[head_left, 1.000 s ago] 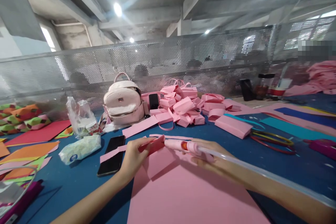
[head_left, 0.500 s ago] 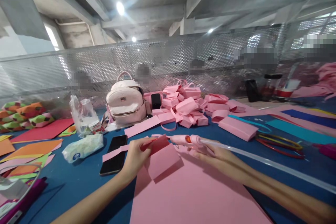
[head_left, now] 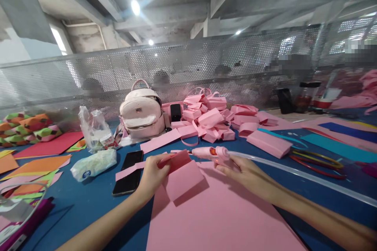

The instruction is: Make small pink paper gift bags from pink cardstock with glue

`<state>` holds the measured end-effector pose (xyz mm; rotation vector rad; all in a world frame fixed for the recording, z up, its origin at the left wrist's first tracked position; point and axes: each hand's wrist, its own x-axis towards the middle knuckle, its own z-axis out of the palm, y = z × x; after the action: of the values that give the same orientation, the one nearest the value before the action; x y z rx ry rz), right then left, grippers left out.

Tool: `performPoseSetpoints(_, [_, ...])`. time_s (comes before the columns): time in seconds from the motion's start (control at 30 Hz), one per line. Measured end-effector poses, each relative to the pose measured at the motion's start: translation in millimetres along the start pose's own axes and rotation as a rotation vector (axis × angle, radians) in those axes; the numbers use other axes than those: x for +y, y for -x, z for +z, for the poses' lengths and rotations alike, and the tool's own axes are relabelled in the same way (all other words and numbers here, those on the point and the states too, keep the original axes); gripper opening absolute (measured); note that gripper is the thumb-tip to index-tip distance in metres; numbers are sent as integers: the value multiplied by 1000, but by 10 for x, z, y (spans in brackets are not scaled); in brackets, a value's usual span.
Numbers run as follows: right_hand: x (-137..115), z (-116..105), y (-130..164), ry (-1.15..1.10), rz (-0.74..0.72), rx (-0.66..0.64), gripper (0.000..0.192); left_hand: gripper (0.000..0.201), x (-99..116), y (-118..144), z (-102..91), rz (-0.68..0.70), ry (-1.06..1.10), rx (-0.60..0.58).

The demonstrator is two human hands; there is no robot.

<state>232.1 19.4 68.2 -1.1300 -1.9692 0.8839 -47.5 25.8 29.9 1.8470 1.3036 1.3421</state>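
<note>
Pinched between the thumb and fingers of my left hand (head_left: 154, 176) is a folded piece of pink craft paper (head_left: 185, 182). My right hand (head_left: 244, 172) is closed around the handle of a pink hot glue gun (head_left: 210, 153). The gun's nozzle points left, at the upper edge of the folded piece; whether it touches cannot be made out. A long clear glue stick (head_left: 294, 174) sticks out of the gun's back, over my right forearm. Under both hands lies a large pink sheet (head_left: 226, 219). A narrow pink strip (head_left: 129, 171) crosses a black phone (head_left: 129, 178) beside my left hand.
Behind the hands is a heap of folded pink paper pieces (head_left: 209, 119), with a white backpack (head_left: 141, 115) to its left. Coloured sheets (head_left: 38, 166) and a plastic pack (head_left: 94, 165) lie left. Coloured strips (head_left: 318, 160) lie right. A perforated metal screen (head_left: 185, 59) stands behind.
The glue gun and my right hand have shifted very slightly, its rear and the glue stick tilting up a little. My left hand keeps its hold on the folded paper.
</note>
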Motion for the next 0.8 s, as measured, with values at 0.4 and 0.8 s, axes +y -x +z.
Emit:
performPoseSetpoints(0.4, [81,-7,-16,-23,-22,-27,51,24,-160,-42,10,-145,-19,-38])
performPoseSetpoints(0.8, [6,-27,-34,5,-66,-31,47,29,-186,-26,15,-232,-28,-91])
